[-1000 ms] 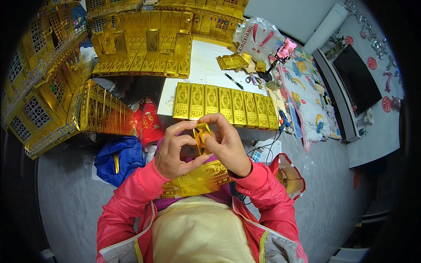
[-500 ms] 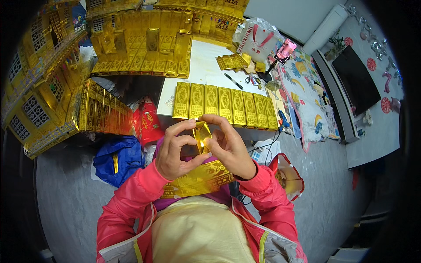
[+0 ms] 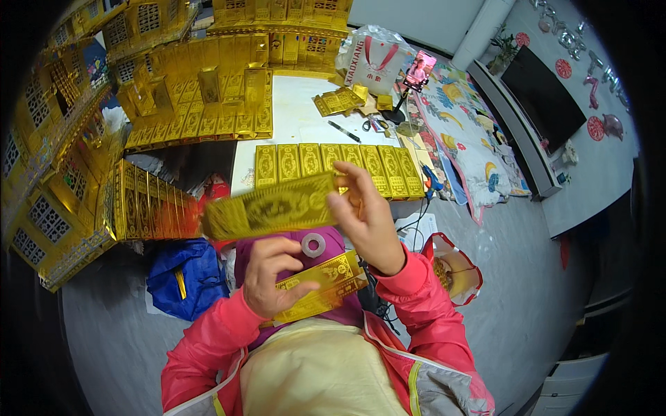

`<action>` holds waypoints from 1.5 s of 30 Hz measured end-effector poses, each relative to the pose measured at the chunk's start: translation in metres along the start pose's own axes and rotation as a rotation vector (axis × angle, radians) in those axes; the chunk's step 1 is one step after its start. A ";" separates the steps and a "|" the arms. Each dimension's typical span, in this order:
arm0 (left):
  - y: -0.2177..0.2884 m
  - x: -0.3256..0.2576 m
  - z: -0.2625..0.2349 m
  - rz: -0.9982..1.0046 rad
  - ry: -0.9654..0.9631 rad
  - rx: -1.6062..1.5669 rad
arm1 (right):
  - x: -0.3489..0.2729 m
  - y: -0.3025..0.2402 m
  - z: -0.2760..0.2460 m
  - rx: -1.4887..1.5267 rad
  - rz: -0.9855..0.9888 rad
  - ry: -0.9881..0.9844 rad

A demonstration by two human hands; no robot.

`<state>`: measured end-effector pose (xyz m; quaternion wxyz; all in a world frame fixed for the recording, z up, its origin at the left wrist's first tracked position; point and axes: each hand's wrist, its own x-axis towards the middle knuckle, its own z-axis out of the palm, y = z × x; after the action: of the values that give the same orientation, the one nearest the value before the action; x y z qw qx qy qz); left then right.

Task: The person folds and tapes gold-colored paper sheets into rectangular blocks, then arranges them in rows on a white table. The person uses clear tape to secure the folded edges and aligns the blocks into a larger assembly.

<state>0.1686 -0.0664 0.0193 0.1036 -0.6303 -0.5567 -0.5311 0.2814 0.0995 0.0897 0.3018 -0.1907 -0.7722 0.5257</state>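
Observation:
My right hand (image 3: 374, 229) grips the right end of a long gold patterned paper box (image 3: 274, 206), which stretches leftward above my lap and is slightly blurred. Below it, my left hand (image 3: 269, 279) holds nothing; its fingers are curved, with the thumb apart from them. Next to those fingertips a roll of tape (image 3: 306, 244) rests on the purple cloth over my lap. A gold printed sheet (image 3: 336, 276) lies across my lap, partly covered by my left hand. Past the held box, a row of similar gold boxes (image 3: 309, 161) lines the near edge of the white table (image 3: 298, 104).
On the table are a pen (image 3: 345, 132), scissors (image 3: 379, 125), gold pieces (image 3: 338, 102) and a phone (image 3: 420, 71) on a stand. Large gold paper structures (image 3: 52, 184) fill the left. A blue bag (image 3: 184, 274) and an open red-edged bag (image 3: 466, 283) flank me on the floor.
The box, earlier end-on between both hands, now lies lengthwise in my right hand. My left hand has let go and moved lower. The tape roll has come into sight.

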 end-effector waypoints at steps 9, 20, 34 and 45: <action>-0.020 -0.012 -0.012 -0.524 0.423 -0.709 | -0.012 0.043 0.022 0.654 0.406 -0.396; -0.056 -0.024 0.010 -0.527 -0.050 0.117 | -0.011 -0.006 0.013 -0.507 -0.741 -0.171; -0.072 -0.031 0.034 -0.505 0.065 0.125 | -0.002 -0.007 0.014 -0.707 -0.791 -0.352; -0.049 -0.003 -0.005 0.157 0.035 0.310 | -0.008 0.000 0.010 -0.656 -0.747 -0.391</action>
<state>0.1268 -0.0547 -0.0038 0.2504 -0.6389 -0.5792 -0.4401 0.2810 0.0879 0.0851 0.2432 0.1146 -0.9531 0.1389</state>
